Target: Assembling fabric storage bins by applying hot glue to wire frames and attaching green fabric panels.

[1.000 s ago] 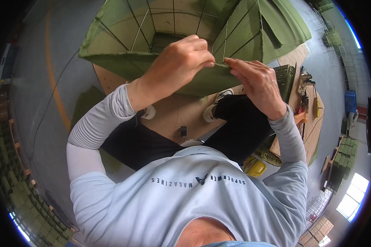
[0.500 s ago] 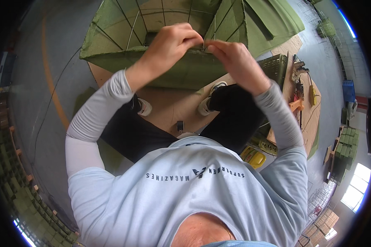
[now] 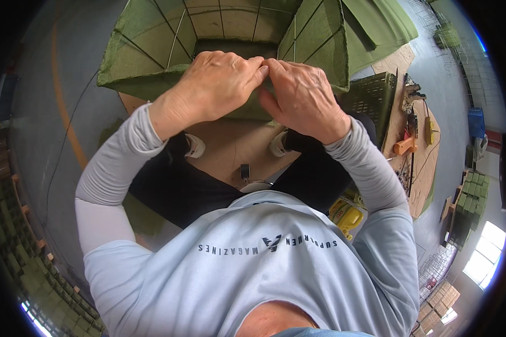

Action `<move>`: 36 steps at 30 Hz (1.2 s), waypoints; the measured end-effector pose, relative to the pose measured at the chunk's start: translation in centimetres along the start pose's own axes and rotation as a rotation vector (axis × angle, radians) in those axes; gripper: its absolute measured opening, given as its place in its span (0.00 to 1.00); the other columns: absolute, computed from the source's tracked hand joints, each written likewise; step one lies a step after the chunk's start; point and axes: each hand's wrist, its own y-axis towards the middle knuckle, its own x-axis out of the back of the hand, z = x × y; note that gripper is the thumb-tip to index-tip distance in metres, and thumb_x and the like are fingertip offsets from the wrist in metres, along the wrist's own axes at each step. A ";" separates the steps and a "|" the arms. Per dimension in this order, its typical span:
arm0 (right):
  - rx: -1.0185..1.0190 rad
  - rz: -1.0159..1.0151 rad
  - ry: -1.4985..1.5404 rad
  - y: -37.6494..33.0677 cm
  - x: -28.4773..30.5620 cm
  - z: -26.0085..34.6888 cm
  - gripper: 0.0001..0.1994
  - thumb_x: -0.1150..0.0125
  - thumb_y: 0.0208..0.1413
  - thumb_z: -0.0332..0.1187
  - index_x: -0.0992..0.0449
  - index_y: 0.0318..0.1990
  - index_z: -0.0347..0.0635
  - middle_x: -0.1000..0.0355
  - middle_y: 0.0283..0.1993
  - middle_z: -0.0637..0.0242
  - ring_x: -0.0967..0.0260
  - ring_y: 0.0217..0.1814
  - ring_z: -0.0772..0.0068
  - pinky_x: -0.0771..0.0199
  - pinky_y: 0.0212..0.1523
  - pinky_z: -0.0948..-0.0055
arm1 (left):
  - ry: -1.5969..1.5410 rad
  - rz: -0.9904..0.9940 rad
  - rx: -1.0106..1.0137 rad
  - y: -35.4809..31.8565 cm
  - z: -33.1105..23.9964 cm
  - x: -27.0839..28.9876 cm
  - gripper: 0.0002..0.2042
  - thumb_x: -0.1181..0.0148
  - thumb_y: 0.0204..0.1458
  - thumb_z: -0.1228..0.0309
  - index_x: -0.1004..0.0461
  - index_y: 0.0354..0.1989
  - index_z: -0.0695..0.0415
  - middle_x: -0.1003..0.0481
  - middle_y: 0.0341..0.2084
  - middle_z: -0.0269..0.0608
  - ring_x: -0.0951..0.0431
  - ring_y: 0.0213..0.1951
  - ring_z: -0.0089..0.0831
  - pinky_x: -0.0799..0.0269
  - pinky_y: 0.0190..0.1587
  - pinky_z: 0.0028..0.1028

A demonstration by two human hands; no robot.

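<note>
An open-topped green fabric box (image 3: 132,48) with a wire frame stands before me, its thin wires (image 3: 177,36) running along the inner walls. At its near rim my left hand (image 3: 216,83) is closed over the fabric edge, knuckles up. My right hand (image 3: 302,92) is closed on the same edge just beside it, its thumb lower on the near side. The two hands touch or nearly touch at the fingertips. They cover the middle of the rim, so what exactly lies between the fingers is hidden.
Green fabric sheets (image 3: 379,33) lie beyond the box at right. To my right are a green perforated crate (image 3: 371,98), an orange-handled tool (image 3: 402,146) on a board and a yellow tool (image 3: 347,218). A dark cable (image 3: 67,135) crosses the floor at left.
Both hands have come down from a fingertip pinch above the near rim and now grip over its edge. The box has shifted slightly toward me.
</note>
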 end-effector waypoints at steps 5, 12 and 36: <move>-0.041 0.364 0.053 1.6 2.2 -0.7 0.29 0.28 0.45 0.51 0.27 0.38 0.30 0.27 0.32 0.48 0.27 0.40 0.45 0.29 0.45 0.55 | -0.236 0.108 -0.144 0.7 2.4 0.3 0.24 0.65 0.68 0.54 0.28 0.54 0.59 0.26 0.51 0.57 0.26 0.54 0.49 0.30 0.56 0.43; 0.062 -0.198 0.313 0.8 1.7 -3.4 0.20 0.32 0.54 0.39 0.23 0.50 0.36 0.26 0.41 0.55 0.26 0.44 0.51 0.26 0.46 0.63 | -0.291 -0.716 -0.243 1.2 2.8 -0.6 0.10 0.39 0.58 0.71 0.21 0.46 0.59 0.21 0.39 0.43 0.20 0.42 0.36 0.24 0.45 0.30; 0.005 -0.003 0.497 0.4 2.3 -2.3 0.03 0.37 0.53 0.23 0.22 0.34 0.33 0.29 0.30 0.58 0.31 0.29 0.54 0.32 0.31 0.65 | -0.348 -0.442 -0.191 -0.3 0.4 -2.1 0.06 0.39 0.54 0.74 0.24 0.32 0.65 0.28 0.25 0.46 0.27 0.33 0.43 0.30 0.38 0.38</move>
